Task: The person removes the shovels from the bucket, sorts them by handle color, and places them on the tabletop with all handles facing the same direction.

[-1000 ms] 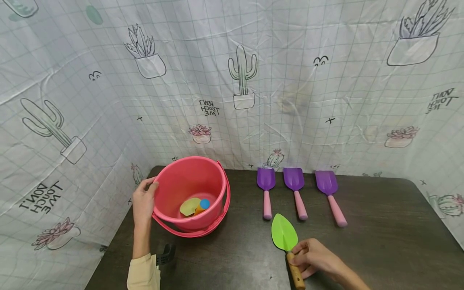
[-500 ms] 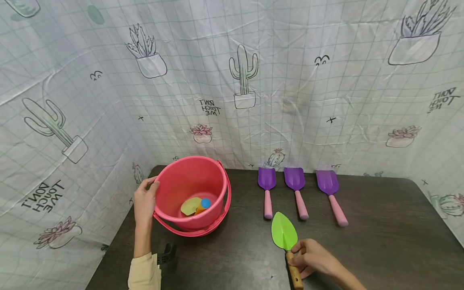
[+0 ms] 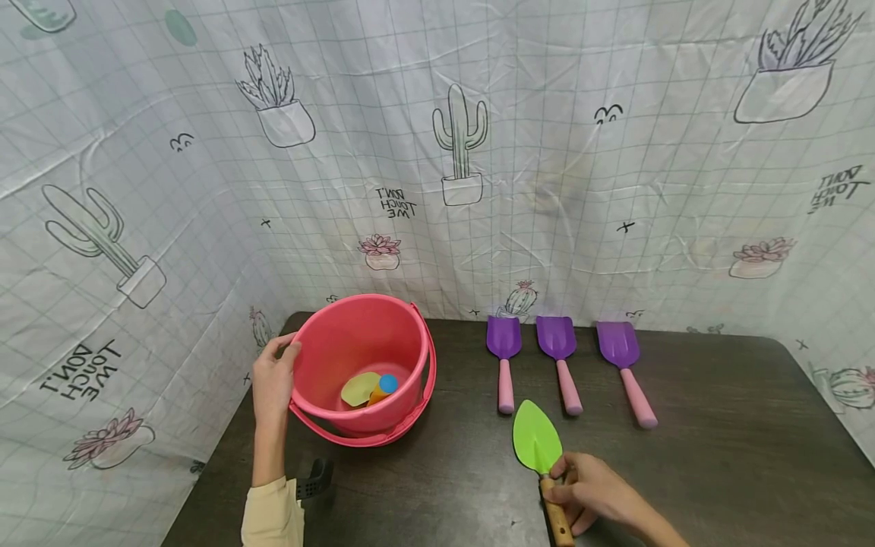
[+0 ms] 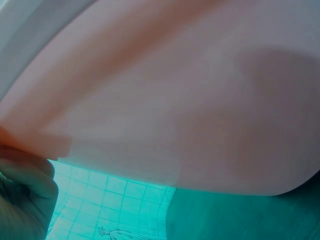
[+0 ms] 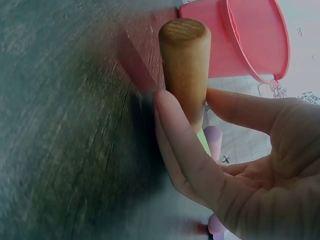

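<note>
At the left of the table stands a pink bucket (image 3: 355,346), and my left hand (image 3: 273,380) grips its left rim. In the left wrist view the bucket's wall (image 4: 150,100) fills most of the picture, with part of that hand (image 4: 27,185) at the lower left edge. Inside the bucket lie a pale yellow piece (image 3: 359,389) and an orange item with a blue end (image 3: 387,384); their kinds are unclear. My right hand (image 3: 591,490) pinches the wooden handle of a green garden trowel (image 3: 536,437). The right wrist view shows thumb and fingers around that handle (image 5: 185,65).
Three purple scoops with pink handles lie in a row at the back: a left scoop (image 3: 503,338), a middle scoop (image 3: 556,338) and a right scoop (image 3: 617,346). A cactus-print cloth (image 3: 547,152) hangs behind and beside the dark table (image 3: 738,441).
Almost nothing differs. The view shifts very slightly; both hands keep their holds on the bucket rim and the trowel.
</note>
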Available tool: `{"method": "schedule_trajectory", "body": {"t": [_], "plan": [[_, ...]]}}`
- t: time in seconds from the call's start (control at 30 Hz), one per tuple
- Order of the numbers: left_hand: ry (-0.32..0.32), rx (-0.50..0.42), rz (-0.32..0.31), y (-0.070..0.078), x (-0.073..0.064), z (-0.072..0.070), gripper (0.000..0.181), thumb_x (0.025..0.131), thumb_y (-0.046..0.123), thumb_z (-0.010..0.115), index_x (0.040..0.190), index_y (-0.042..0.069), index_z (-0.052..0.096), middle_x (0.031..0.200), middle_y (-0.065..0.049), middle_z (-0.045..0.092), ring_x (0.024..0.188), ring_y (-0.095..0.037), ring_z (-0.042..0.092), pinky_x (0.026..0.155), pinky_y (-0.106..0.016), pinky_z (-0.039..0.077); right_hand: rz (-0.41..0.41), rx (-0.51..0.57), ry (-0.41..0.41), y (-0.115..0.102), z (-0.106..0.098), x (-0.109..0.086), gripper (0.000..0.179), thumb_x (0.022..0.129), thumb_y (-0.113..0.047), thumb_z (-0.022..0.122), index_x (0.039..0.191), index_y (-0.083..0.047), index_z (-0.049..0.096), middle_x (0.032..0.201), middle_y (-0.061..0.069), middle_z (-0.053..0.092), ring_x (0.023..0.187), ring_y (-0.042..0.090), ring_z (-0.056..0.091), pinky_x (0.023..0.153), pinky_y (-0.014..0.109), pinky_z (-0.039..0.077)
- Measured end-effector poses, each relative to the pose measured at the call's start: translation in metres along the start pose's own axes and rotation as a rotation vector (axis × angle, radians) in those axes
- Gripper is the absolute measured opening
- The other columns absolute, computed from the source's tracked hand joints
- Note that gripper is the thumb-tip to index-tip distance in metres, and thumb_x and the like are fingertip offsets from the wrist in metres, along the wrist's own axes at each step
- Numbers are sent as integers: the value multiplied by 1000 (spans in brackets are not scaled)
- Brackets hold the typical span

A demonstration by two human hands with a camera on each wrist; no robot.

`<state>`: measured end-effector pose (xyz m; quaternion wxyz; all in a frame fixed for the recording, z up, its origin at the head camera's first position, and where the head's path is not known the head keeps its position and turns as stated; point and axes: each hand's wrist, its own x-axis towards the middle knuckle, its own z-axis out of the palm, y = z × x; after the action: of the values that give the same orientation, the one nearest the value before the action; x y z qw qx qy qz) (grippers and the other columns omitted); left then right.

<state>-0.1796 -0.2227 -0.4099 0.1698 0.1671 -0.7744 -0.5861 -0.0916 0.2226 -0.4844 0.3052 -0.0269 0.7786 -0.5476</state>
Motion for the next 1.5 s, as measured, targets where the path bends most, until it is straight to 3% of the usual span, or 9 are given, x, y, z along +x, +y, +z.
{"method": "schedule_trajectory", "body": {"t": [0.33, 0.6, 0.97, 1.5], "plan": [[1, -5, -12, 1, 0, -1, 34, 97, 28, 53, 123, 7, 61, 108, -19, 65, 84, -27, 65, 63, -26, 54, 33, -101, 69, -3, -7, 1, 39, 87, -31, 70, 100, 2, 54, 73, 9, 61, 60, 22, 62, 51, 38, 53], [2, 0, -9, 0, 0, 0, 35, 97, 30, 53, 123, 8, 61, 108, -19, 65, 84, -28, 66, 63, -27, 54, -104, -138, 116, -10, -11, 1, 27, 89, -20, 66, 99, 3, 56, 70, 8, 62, 60, 24, 61, 50, 37, 53], [4, 1, -8, -1, 0, 0, 34, 97, 29, 52, 123, 8, 61, 107, -20, 65, 80, -25, 66, 61, -26, 54, -137, -128, 186, -32, -12, 3, 33, 92, -25, 64, 105, 4, 56, 74, 10, 63, 63, 23, 63, 53, 34, 54], [6, 2, -5, -2, 1, 0, 34, 97, 29, 52, 123, 8, 61, 107, -19, 65, 79, -23, 66, 61, -25, 53, -301, -141, 220, -69, -12, 7, 37, 94, -24, 62, 113, 6, 53, 79, 11, 66, 66, 29, 66, 58, 40, 55]]}}
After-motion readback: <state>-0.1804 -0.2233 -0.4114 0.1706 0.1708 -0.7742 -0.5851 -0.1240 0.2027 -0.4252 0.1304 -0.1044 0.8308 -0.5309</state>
